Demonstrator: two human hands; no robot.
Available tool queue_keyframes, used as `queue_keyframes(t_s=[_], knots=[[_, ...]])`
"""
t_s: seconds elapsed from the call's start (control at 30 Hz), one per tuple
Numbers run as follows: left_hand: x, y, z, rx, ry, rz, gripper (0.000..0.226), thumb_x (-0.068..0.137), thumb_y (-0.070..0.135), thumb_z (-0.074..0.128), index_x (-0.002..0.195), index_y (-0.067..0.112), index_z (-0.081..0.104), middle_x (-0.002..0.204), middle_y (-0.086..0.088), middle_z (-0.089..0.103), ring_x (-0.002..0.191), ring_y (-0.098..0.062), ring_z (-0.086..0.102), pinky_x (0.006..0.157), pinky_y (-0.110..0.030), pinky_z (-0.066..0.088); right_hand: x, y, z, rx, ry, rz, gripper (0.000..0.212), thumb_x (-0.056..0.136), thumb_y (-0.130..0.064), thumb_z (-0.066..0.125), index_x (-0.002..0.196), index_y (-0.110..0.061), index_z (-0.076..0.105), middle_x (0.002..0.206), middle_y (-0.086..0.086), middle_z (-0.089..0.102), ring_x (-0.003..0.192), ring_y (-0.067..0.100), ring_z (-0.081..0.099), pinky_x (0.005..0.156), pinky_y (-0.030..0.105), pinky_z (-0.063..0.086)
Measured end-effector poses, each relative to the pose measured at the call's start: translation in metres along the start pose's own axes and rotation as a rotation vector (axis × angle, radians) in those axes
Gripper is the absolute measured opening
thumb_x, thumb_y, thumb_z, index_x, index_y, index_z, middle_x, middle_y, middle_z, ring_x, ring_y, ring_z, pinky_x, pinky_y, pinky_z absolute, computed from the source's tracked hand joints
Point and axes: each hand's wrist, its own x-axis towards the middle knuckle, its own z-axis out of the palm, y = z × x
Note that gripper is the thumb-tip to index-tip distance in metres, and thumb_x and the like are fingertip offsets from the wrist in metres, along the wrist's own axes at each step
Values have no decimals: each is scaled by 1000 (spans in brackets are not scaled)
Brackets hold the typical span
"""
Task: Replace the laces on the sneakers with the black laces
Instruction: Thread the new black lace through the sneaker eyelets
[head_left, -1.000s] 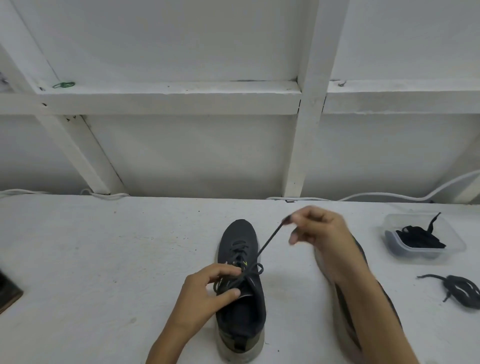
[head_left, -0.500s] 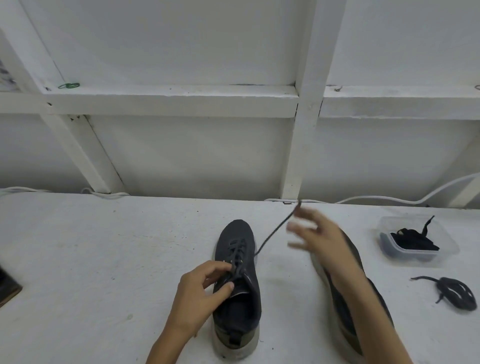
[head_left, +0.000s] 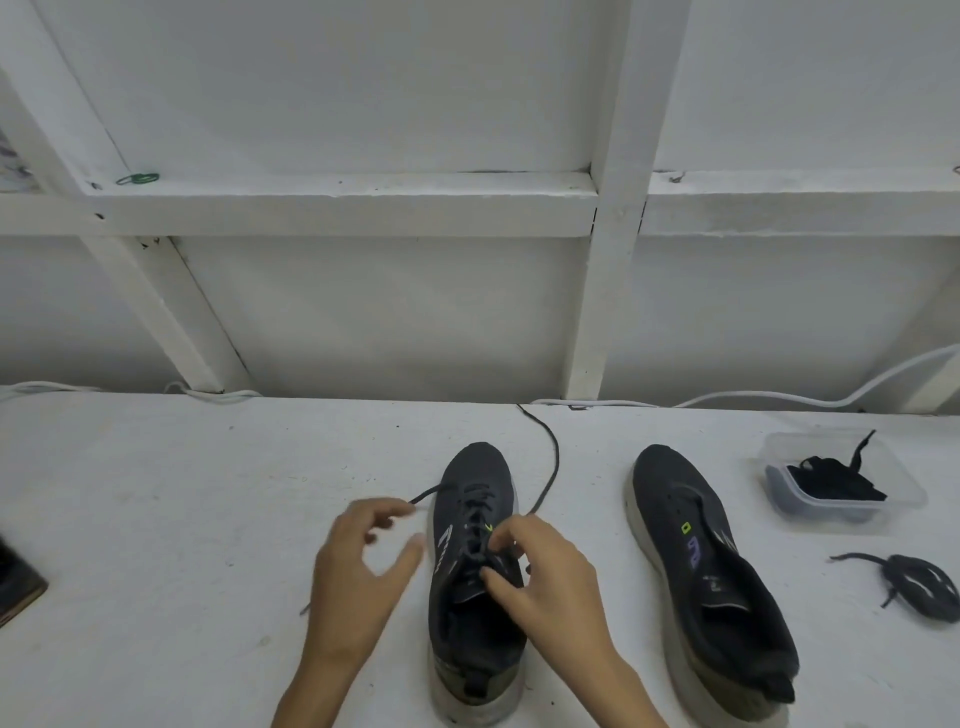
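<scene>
Open table left of sneaker; second sneaker, container block right.

Forearms enter from 6 o'clock. Left hand blurred, thumb spread wide. Right hand fingers curled; grips unclear.

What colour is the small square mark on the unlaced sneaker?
Bright yellow-green; the square mark on the unlaced sneaker shows best in the head view.

Two dark sneakers lie on a white table; the right hand pinches the lace on the near sneaker; the blurred left hand hovers beside it, thumb apart; the unlaced sneaker lies rightward, near a tub of black laces.
</scene>
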Motion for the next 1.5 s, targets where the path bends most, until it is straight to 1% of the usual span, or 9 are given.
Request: queue_keyframes(t_s=[0.17, 0.43, 0.6, 0.87, 1.0, 1.17, 1.27, 1.4, 1.5], knots=[[-16, -1, 23, 10, -222, -27, 39, 72, 18, 82, 101, 36, 62, 101, 19, 63, 92, -10, 60, 71, -25, 52, -3, 6, 12, -27, 81, -87, 16, 82, -32, 59, 96, -37, 53, 93, -20, 57, 86, 1, 55, 67, 24, 51], [-23, 0, 35, -32, 28, -132, 24, 82, 18, 76, 88, 35, 62, 87, 25, 65, 77, -4, 64, 64, -18, 53, -8, 8, 14, 123, 162, -83, 14, 88, -32, 55, 100, -36, 60, 95, -23, 62, 85, 0, 60, 62, 20, 51], [-26, -3, 38, 81, 6, 31, 22, 86, 17, 71, 100, 34, 66, 97, 20, 64, 85, -3, 64, 65, -15, 52, -9, 4, 19, 260, 156, 36, 15, 86, -34, 50, 95, -38, 61, 95, -19, 63, 92, 7, 61, 67, 14, 47], [-27, -5, 39, 165, -2, 74, 27, 86, 19, 72, 103, 38, 65, 99, 23, 62, 81, -3, 63, 62, -18, 53, 4, -18, -30, 894, -115, 341, 4, 59, -17, 54, 59, -15, 58, 118, 1, 58, 107, -2, 56, 83, 14, 43], [-27, -3, 37, 179, -32, 75, 27, 87, 20, 70, 105, 40, 65, 102, 26, 60, 86, 0, 62, 64, -9, 50, 20, -28, -79, 1068, -84, 321, 11, 62, -19, 57, 69, -18, 65, 112, 1, 64, 104, 10, 57, 96, 40, 37], [-22, 2, 34, 162, -138, 91, 26, 88, 23, 67, 100, 46, 66, 116, 27, 51, 94, 0, 58, 66, -6, 45, 42, -27, -127, 1003, 139, 237, 13, 87, -15, 59, 94, -9, 68, 110, 1, 70, 109, 11, 62, 96, 40, 44], [-17, 3, 35, 140, -217, 48, 19, 83, 27, 71, 86, 44, 63, 119, 28, 48, 108, 1, 51, 74, -9, 41, 47, -21, -128, 937, 138, 263, 16, 93, -13, 55, 95, -10, 71, 98, 0, 71, 98, 13, 64, 81, 34, 48], [-6, 22, 26, -201, -290, -101, 9, 72, 30, 67, 81, 33, 66, 109, 23, 60, 107, 0, 55, 83, -8, 37, 45, -16, -123, 994, 149, 329, 13, 95, -16, 57, 90, -11, 67, 97, 2, 65, 82, 18, 55, 65, 31, 38], [8, 39, 5, -610, -243, -236, 21, 66, 26, 64, 85, 16, 67, 93, 5, 69, 90, -10, 62, 80, -23, 43, 44, -8, -124, 1046, 225, 372, 12, 96, -16, 55, 93, -11, 66, 95, 3, 62, 74, 16, 51, 59, 29, 35]])
